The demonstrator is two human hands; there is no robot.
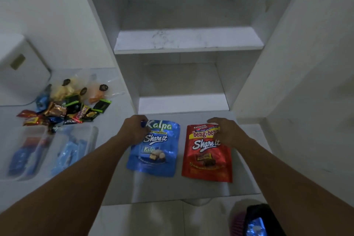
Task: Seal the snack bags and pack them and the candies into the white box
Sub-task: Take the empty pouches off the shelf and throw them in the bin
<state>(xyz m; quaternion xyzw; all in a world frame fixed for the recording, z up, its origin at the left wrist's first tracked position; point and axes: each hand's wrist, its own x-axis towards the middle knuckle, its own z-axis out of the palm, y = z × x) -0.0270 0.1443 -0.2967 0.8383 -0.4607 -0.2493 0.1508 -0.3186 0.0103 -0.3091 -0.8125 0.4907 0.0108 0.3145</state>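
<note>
A blue Kalpa snack bag (156, 151) lies flat on the white counter (191, 189), with a red Beng-Beng snack bag (207, 157) just to its right. My left hand (134, 130) grips the blue bag's top left corner. My right hand (226, 132) holds the red bag's top right corner, fingers curled over its edge. A pile of wrapped candies (63, 109) sits at the left of the counter. A white box (21, 69) stands at the far left, behind the candies.
Two clear plastic containers (49, 151) with blue packets stand on the left front. White shelves (187, 42) rise behind the bags. Clear bags of chips (76, 86) lie behind the candies. A dark bag (262, 220) sits on the floor at lower right.
</note>
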